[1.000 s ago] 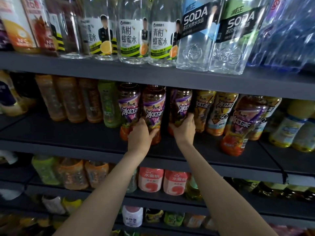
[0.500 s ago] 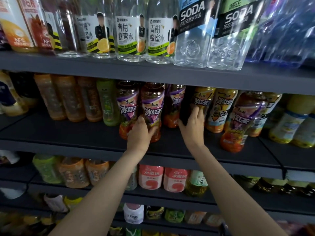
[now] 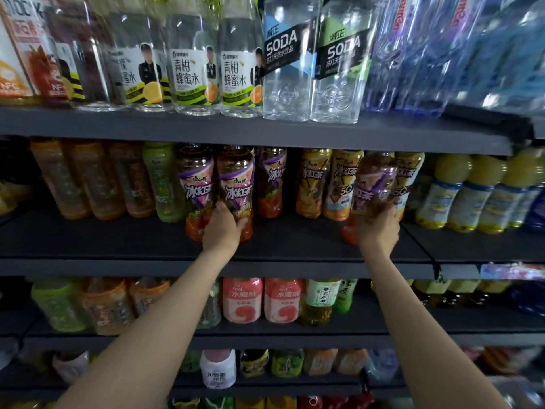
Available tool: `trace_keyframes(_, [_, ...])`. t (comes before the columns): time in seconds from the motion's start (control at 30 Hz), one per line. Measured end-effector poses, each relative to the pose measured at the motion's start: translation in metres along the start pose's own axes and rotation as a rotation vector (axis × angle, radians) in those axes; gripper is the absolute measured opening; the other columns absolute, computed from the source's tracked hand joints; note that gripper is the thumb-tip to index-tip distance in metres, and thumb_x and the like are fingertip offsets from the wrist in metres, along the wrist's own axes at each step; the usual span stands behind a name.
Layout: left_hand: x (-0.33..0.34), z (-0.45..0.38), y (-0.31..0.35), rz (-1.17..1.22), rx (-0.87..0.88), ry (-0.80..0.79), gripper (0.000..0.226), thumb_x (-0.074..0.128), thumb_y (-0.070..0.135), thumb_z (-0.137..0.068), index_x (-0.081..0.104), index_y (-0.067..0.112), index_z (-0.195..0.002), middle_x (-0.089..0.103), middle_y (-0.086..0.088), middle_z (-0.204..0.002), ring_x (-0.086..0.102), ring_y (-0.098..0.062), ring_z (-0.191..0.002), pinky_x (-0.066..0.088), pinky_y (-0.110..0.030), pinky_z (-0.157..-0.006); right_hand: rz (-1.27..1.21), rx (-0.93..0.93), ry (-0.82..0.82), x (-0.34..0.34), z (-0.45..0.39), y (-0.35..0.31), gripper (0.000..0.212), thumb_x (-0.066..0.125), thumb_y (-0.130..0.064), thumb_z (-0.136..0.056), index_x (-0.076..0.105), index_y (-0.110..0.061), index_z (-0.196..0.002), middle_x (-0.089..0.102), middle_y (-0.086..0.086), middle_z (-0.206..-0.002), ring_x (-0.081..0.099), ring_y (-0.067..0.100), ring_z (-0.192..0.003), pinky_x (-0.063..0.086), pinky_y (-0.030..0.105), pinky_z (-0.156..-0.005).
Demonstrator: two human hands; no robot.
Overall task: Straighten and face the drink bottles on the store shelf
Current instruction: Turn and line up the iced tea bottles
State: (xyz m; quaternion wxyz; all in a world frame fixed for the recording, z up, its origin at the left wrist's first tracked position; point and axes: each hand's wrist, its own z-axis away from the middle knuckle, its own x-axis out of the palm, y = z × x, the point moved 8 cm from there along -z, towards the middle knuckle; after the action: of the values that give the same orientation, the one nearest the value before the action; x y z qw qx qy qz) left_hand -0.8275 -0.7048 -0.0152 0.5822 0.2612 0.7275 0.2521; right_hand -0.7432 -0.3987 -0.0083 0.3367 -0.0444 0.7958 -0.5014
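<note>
**Both my hands on iced tea bottles at the front of the middle shelf**

I am reaching up to the middle shelf [image 3: 118, 240], a dark board with bottled drinks standing in rows toward its back edge. My left hand [image 3: 222, 227] wraps the lower part of a purple-labelled iced tea bottle [image 3: 236, 184], which stands upright near the front edge, touching a matching bottle [image 3: 194, 184] on its left. Both show their labels outward. My grip here is closed around the bottle, fingers curled behind it.

My right hand [image 3: 379, 224] holds a second purple-labelled bottle [image 3: 373, 184] further along the shelf toward its right end. This one leans, its top tipped toward the right, and it stands in front of the yellow-labelled iced tea bottles [image 3: 327, 181]. My fingers curl round its lower body; the picture is blurred here, so I cannot tell exactly how it is seated.

I judge the step in hand to be gathering the purple teas together: the right-hand bottle seems out of place among the yellow ones. The next move, as I read it, calls for standing it upright, carrying it left to join its own kind, and turning its label to face the front edge.
</note>
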Motion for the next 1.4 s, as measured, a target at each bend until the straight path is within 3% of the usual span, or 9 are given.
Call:
trace_keyframes(0.17, [0.002,-0.002,-0.004,0.0,0.014,-0.006,0.051,0.055,0.029,-0.093,0.033,0.002,-0.13,0.048,-0.016,-0.132,0.048,-0.035,-0.12,0.041,-0.042,-0.092,-0.035,-0.174,-0.106,0.02,0.023,-0.025,0.04,0.069,-0.012,-0.083,0.052,-0.002,-0.118,0.061,0.015,-0.116,0.056,0.034,-0.109,0.044,0.042,-0.088])
trace_keyframes(0.27, [0.003,-0.003,-0.006,0.003,0.016,-0.01,0.052,0.056,0.029,-0.092,0.033,0.002,-0.131,0.049,-0.016,-0.132,0.049,-0.034,-0.12,0.041,-0.043,-0.092,-0.069,-0.267,-0.243,0.048,0.046,-0.05,0.041,0.072,-0.011,-0.081,0.053,-0.002,-0.117,0.064,0.014,-0.11,0.06,0.032,-0.103,0.046,0.039,-0.084])
trace_keyframes(0.43, [0.002,-0.002,-0.006,0.014,0.039,-0.019,0.054,0.054,0.028,-0.094,0.03,0.002,-0.135,0.047,-0.016,-0.134,0.047,-0.033,-0.122,0.04,-0.041,-0.093,-0.102,-0.324,-0.378,0.089,0.065,-0.085,0.048,0.072,-0.011,-0.082,0.049,-0.002,-0.123,0.062,0.015,-0.115,0.058,0.031,-0.108,0.046,0.038,-0.089])
trace_keyframes(0.87, [0.005,-0.004,-0.01,0.066,0.095,0.041,0.052,0.055,0.028,-0.093,0.034,0.004,-0.133,0.049,-0.014,-0.132,0.05,-0.031,-0.119,0.042,-0.039,-0.09,-0.053,-0.346,-0.329,0.107,0.07,-0.092,0.048,0.069,-0.015,-0.086,0.046,-0.002,-0.125,0.063,0.015,-0.112,0.061,0.029,-0.104,0.05,0.037,-0.086])
trace_keyframes(1.03, [0.009,0.004,-0.016,0.152,0.07,0.094,0.059,0.057,0.022,-0.092,0.029,0.005,-0.141,0.045,-0.014,-0.138,0.046,-0.029,-0.124,0.041,-0.039,-0.096,-0.035,-0.393,-0.395,0.107,0.071,-0.093,0.052,0.069,-0.014,-0.086,0.044,0.0,-0.129,0.064,0.015,-0.107,0.061,0.027,-0.1,0.043,0.024,-0.075])
trace_keyframes(1.1, [0.005,0.022,-0.017,0.191,0.041,0.206,0.059,0.059,0.013,-0.09,0.03,0.005,-0.141,0.04,-0.013,-0.14,0.042,-0.028,-0.127,0.039,-0.036,-0.099,-0.034,-0.404,-0.423,0.108,0.07,-0.095,0.051,0.069,-0.015,-0.086,0.045,0.0,-0.129,0.064,0.015,-0.109,0.061,0.027,-0.102,0.042,0.022,-0.074])
trace_keyframes(1.17, [-0.001,0.042,-0.008,0.215,0.1,0.334,0.056,0.06,0.003,-0.086,0.035,0.006,-0.137,0.039,-0.015,-0.137,0.04,-0.028,-0.127,0.039,-0.037,-0.101,-0.061,-0.396,-0.472,0.11,0.063,-0.094,0.051,0.07,-0.015,-0.085,0.046,0.0,-0.128,0.064,0.014,-0.112,0.061,0.026,-0.105,0.044,0.022,-0.077])
trace_keyframes(1.27, [-0.002,0.058,0.024,0.139,0.356,0.416,0.05,0.063,-0.005,-0.079,0.046,0.005,-0.125,0.047,-0.016,-0.124,0.045,-0.029,-0.116,0.043,-0.044,-0.097,-0.156,-0.381,-0.584,0.111,0.049,-0.084,0.057,0.072,-0.017,-0.083,0.046,0.001,-0.13,0.062,0.015,-0.121,0.059,0.026,-0.112,0.046,0.024,-0.086])
trace_keyframes(1.4, [0.017,0.055,0.061,-0.022,0.515,0.381,0.052,0.063,-0.008,-0.076,0.052,0.008,-0.125,0.047,-0.018,-0.124,0.047,-0.034,-0.116,0.046,-0.049,-0.095,-0.155,-0.413,-0.345,0.076,0.007,-0.059,0.048,0.068,-0.017,-0.086,0.048,0.002,-0.124,0.061,0.016,-0.118,0.058,0.03,-0.11,0.042,0.023,-0.079])
